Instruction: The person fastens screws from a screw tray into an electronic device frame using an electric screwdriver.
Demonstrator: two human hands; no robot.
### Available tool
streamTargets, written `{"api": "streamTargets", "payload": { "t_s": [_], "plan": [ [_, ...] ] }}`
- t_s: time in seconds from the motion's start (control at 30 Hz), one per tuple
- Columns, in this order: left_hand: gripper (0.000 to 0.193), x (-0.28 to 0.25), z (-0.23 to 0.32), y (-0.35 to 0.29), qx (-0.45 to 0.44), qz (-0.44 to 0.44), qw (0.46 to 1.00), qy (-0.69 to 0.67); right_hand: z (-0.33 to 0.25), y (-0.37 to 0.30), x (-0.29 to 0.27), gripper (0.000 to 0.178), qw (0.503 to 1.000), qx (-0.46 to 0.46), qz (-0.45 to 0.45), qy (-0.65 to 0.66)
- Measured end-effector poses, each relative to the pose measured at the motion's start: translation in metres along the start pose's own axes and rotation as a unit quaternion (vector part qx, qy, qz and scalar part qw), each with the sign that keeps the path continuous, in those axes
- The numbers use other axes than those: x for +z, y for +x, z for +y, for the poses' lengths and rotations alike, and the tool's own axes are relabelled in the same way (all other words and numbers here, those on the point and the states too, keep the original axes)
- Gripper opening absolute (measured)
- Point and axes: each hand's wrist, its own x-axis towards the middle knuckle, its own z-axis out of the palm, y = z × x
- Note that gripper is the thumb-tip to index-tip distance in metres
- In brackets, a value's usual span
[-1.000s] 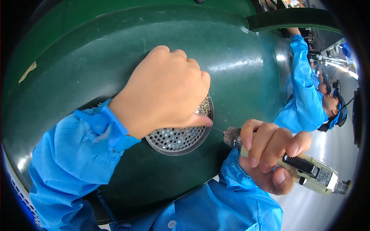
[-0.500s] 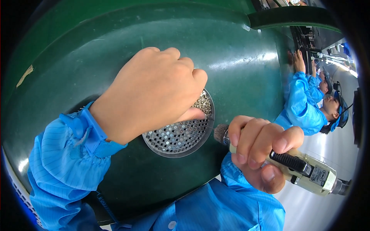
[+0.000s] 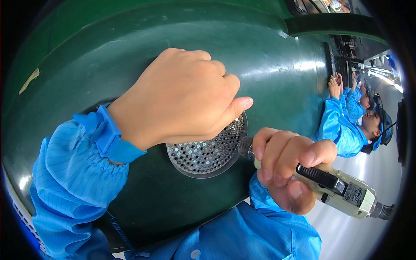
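Wristband point(image 3: 109, 138) blue against a blue sleeve point(image 3: 78, 169), the person's left hand point(image 3: 182, 97) curls over a round grey tray point(image 3: 206, 176) on the green table point(image 3: 151, 190) — thumb point(image 3: 242, 105) out to the right, any grip beneath the palm hidden. Silvery discs point(image 3: 195, 156) dot the tray's perforated plate, small brassy parts point(image 3: 236, 125) heaped at its far right. At the tray's right rim, a cream power screwdriver point(image 3: 360, 200) — knurled collar point(image 3: 245, 147), black lever point(image 3: 318, 176) — sits wrapped in the right hand point(image 3: 288, 167). Beyond, to the right, co-workers point(image 3: 340, 128) in blue.

Cream electric screwdriver point(image 3: 359, 200), tilted, nose near right rim; round perforated tray point(image 3: 206, 175), tiny metal screws point(image 3: 236, 126) heaped upper right
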Motion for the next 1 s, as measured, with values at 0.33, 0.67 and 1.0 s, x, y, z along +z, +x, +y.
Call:
{"api": "streamTargets", "payload": {
  "t_s": [0.33,0.67,1.0],
  "plan": [
    [0.022,-0.009,0.006,-0.004,-0.051,-0.023,0.998,-0.039,0.005,-0.002,0.004,0.035,0.999,-0.023,0.026,-0.011],
    [0.1,-0.02,0.031,-0.055,-0.07,-0.027,0.988,-0.138,-0.026,-0.006,0.001,0.04,0.997,-0.081,0.004,0.019],
    [0.062,-0.028,0.002,-0.025,-0.092,0.041,0.995,-0.012,-0.038,-0.008,-0.006,0.04,0.987,-0.147,0.017,0.064]
  ]
}}
